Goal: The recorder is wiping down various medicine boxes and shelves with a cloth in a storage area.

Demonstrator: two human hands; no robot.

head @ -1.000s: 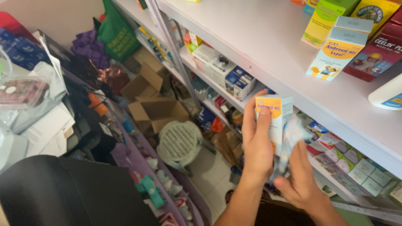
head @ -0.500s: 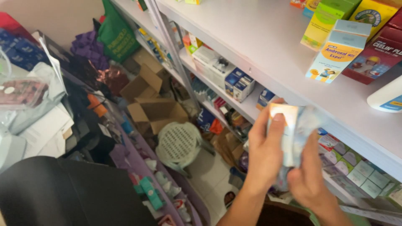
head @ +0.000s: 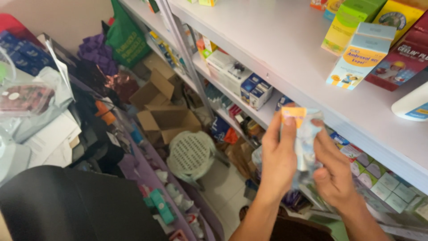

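Note:
My left hand [head: 278,156] grips a small white carton with an orange top [head: 292,115], held upright in front of the white shelf edge [head: 356,122]. My right hand [head: 334,172] pinches a clear plastic bag [head: 305,143] that lies around the carton's right side and hangs below it. Both hands are close together, thumbs up, just under the top shelf. The lower part of the carton is hidden by my fingers and the bag.
The top shelf [head: 276,40] carries a light blue carton [head: 361,56], green, yellow and red boxes and a white bottle [head: 412,105]. Lower shelves hold several small boxes. Open cardboard boxes [head: 167,118] and a pale green stool [head: 191,154] stand on the floor. A black chair back [head: 76,205] fills the lower left.
Both hands have shifted a little to the right and the carton has turned edge-on. The clear bag has come up around the carton.

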